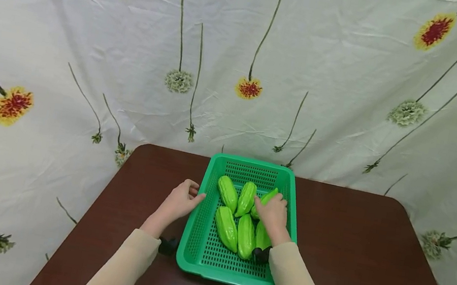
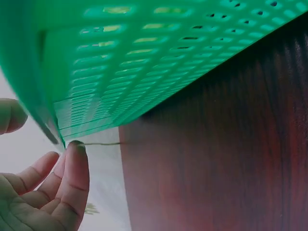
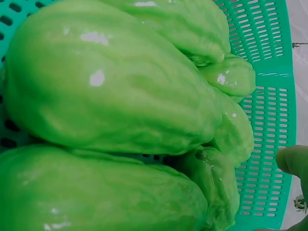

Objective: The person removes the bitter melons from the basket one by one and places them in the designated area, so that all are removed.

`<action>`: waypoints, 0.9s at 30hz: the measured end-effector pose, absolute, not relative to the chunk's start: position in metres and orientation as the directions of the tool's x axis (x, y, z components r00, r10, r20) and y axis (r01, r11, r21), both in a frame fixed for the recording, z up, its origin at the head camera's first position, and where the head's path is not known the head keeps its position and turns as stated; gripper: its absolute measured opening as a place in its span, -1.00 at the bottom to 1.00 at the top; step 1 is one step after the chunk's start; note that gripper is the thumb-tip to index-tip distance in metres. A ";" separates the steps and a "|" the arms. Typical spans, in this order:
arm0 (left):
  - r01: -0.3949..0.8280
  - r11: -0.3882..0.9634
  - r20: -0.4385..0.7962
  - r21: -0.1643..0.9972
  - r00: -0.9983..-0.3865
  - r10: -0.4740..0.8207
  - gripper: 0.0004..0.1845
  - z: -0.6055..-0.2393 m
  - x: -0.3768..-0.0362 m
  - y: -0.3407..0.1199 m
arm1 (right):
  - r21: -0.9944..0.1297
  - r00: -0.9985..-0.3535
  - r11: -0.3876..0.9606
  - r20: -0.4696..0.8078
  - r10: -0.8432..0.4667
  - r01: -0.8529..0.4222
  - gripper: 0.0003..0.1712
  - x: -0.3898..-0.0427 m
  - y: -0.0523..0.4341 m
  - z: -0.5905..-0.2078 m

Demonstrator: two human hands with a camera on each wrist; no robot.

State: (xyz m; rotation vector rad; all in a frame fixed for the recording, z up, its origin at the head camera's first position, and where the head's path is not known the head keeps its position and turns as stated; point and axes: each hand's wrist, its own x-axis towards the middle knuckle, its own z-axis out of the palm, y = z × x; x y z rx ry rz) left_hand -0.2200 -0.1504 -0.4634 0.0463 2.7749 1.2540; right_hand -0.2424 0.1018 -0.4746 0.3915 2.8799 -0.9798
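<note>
Several bright green ridged gourds point(image 1: 226, 228), like bitter melons, lie in a green perforated plastic basket point(image 1: 209, 274). My left hand point(image 1: 178, 202) is at the basket's left rim. In the left wrist view, the rim's edge lies between the thumb and the loosely bent fingers point(image 2: 74, 178), with the thumb apart from it. Over the far right gourd point(image 1: 270, 195) is my right hand point(image 1: 274, 215), thumb spread from the fingers. Large gourds point(image 3: 110, 82) fill the right wrist view, and a fingertip point(image 3: 291, 160) shows at its right edge, apart from them.
A dark reddish-brown table point(image 1: 343, 240) carries the basket and extends on both sides. Behind it hangs a pale cloth point(image 1: 214, 120) printed with flowers. Each wrist wears a small black device point(image 1: 168, 246).
</note>
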 end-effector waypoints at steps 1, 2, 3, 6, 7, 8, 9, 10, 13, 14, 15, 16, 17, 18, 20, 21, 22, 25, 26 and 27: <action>-0.020 0.660 -0.081 0.751 -0.995 0.062 -0.54 -0.464 -0.219 -0.150 | -0.588 -0.963 0.763 -0.156 0.219 0.268 0.00 -0.243 0.101 -0.475; -0.026 0.660 -0.086 0.750 -0.995 0.058 -0.55 -0.464 -0.218 -0.150 | -0.588 -0.962 0.762 -0.159 0.222 0.273 0.00 -0.244 0.101 -0.475; -0.032 0.659 -0.090 0.751 -0.994 0.054 -0.56 -0.465 -0.217 -0.150 | -0.587 -0.960 0.760 -0.166 0.224 0.279 0.00 -0.245 0.100 -0.475; -0.041 0.654 -0.093 0.756 -0.995 0.046 -0.59 -0.468 -0.216 -0.150 | -0.591 -0.956 0.751 -0.186 0.229 0.295 0.01 -0.246 0.100 -0.474; -0.043 0.648 -0.093 0.761 -0.995 0.043 -0.60 -0.468 -0.216 -0.149 | -0.593 -0.954 0.747 -0.195 0.229 0.300 0.01 -0.247 0.099 -0.474; -0.047 0.638 -0.092 0.768 -0.995 0.038 -0.60 -0.469 -0.215 -0.150 | -0.596 -0.953 0.743 -0.203 0.227 0.304 0.01 -0.247 0.099 -0.474; -0.050 0.628 -0.091 0.776 -0.995 0.033 -0.60 -0.470 -0.215 -0.150 | -0.598 -0.951 0.739 -0.213 0.224 0.308 0.01 -0.248 0.099 -0.474; -0.056 0.617 -0.094 0.785 -0.995 0.028 -0.60 -0.471 -0.215 -0.150 | -0.601 -0.950 0.736 -0.224 0.220 0.312 0.01 -0.248 0.099 -0.474; -0.077 0.583 -0.104 0.809 -0.994 0.013 -0.60 -0.473 -0.214 -0.150 | -0.609 -0.943 0.723 -0.256 0.211 0.327 0.00 -0.250 0.100 -0.475; -0.083 0.574 -0.109 0.814 -0.994 0.010 -0.59 -0.474 -0.214 -0.150 | -0.609 -0.942 0.720 -0.265 0.209 0.331 0.00 -0.251 0.100 -0.475; -0.090 0.566 -0.114 0.820 -0.994 0.007 -0.59 -0.475 -0.214 -0.150 | -0.606 -0.940 0.722 -0.273 0.206 0.335 0.00 -0.252 0.100 -0.475; -0.096 0.558 -0.118 0.824 -0.993 0.002 -0.59 -0.475 -0.214 -0.151 | -0.605 -0.938 0.721 -0.281 0.205 0.339 0.00 -0.253 0.100 -0.476; -0.099 0.550 -0.119 0.829 -0.993 0.000 -0.59 -0.476 -0.214 -0.151 | -0.603 -0.936 0.721 -0.287 0.204 0.342 -0.01 -0.254 0.100 -0.477; -0.101 0.544 -0.120 0.833 -0.993 -0.001 -0.59 -0.477 -0.213 -0.152 | -0.600 -0.935 0.723 -0.290 0.203 0.343 -0.01 -0.254 0.100 -0.477; -0.104 0.531 -0.120 0.841 -0.993 -0.004 -0.59 -0.478 -0.213 -0.152 | -0.589 -0.935 0.732 -0.293 0.201 0.342 -0.01 -0.256 0.100 -0.480; -0.103 0.525 -0.119 0.845 -0.993 -0.004 -0.59 -0.479 -0.212 -0.152 | -0.583 -0.935 0.738 -0.293 0.201 0.341 -0.01 -0.257 0.100 -0.481; -0.101 0.520 -0.116 0.848 -0.993 -0.004 -0.59 -0.479 -0.212 -0.152 | -0.582 -0.936 0.739 -0.290 0.201 0.339 -0.01 -0.257 0.099 -0.482; -0.091 0.512 -0.107 0.854 -0.994 0.001 -0.59 -0.481 -0.212 -0.151 | -0.585 -0.941 0.742 -0.271 0.201 0.327 0.00 -0.258 0.098 -0.486; -0.088 0.510 -0.103 0.856 -0.995 0.002 -0.58 -0.481 -0.212 -0.151 | -0.592 -0.943 0.738 -0.264 0.201 0.323 0.00 -0.259 0.098 -0.487; -0.084 0.507 -0.099 0.858 -0.995 0.003 -0.58 -0.481 -0.212 -0.151 | -0.598 -0.946 0.736 -0.254 0.202 0.317 0.00 -0.260 0.098 -0.488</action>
